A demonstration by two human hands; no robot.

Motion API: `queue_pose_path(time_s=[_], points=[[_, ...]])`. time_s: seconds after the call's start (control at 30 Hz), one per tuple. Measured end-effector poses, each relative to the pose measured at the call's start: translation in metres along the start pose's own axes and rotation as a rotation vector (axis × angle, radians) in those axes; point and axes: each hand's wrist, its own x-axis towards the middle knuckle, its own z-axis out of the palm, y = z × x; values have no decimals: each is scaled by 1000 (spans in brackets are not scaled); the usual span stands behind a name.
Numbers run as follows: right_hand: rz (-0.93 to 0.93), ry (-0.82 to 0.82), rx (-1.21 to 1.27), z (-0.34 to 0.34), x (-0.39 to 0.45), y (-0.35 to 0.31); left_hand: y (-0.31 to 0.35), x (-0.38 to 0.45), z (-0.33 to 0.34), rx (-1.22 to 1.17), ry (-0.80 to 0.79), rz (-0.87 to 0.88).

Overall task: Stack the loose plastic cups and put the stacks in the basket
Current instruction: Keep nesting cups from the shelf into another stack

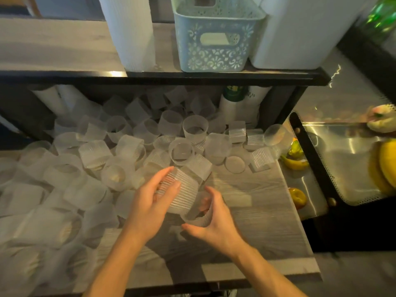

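Cups (184, 194) held in both hands; no legible writing.

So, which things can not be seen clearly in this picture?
- Basket inside: head view, its near wall hides it.
- Ribbed cup in left hand: whether it sits inside the cup held by right hand, fingers cover.
- Cups at left: blurred, uncountable.
- Bananas: cut by right edge.

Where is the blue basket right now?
The blue basket sits on the upper shelf, top middle of the head view, between a tall white roll and a white container.
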Motion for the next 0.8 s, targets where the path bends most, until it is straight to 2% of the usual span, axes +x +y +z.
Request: queue_pose_path(time_s=[0.17, 0.27, 0.37, 0.43, 0.6, 0.7, 0.8], points=[[-144, -51, -188, -20, 0, -11, 4, -2, 11, 204, -84, 63], [-162, -45, -203, -26, -3, -13, 11, -5, 16, 209, -107, 74], [-156, -37, -180, -29, -6, -16, 17, -8, 21, 344, -120, 142], [-157, -40, -171, -30, -8, -18, 19, -7, 25, 396, -141, 129], [-156, -40, -122, -29, -10, -22, 14, -13, 34, 429, -232, 138], [-173, -32, -116, -28, -9, -18, 5, -22, 45, 378, -334, 80], [-131, -21, -116, -24, -11, -12, -3, -23, 49, 309, -362, 40]])
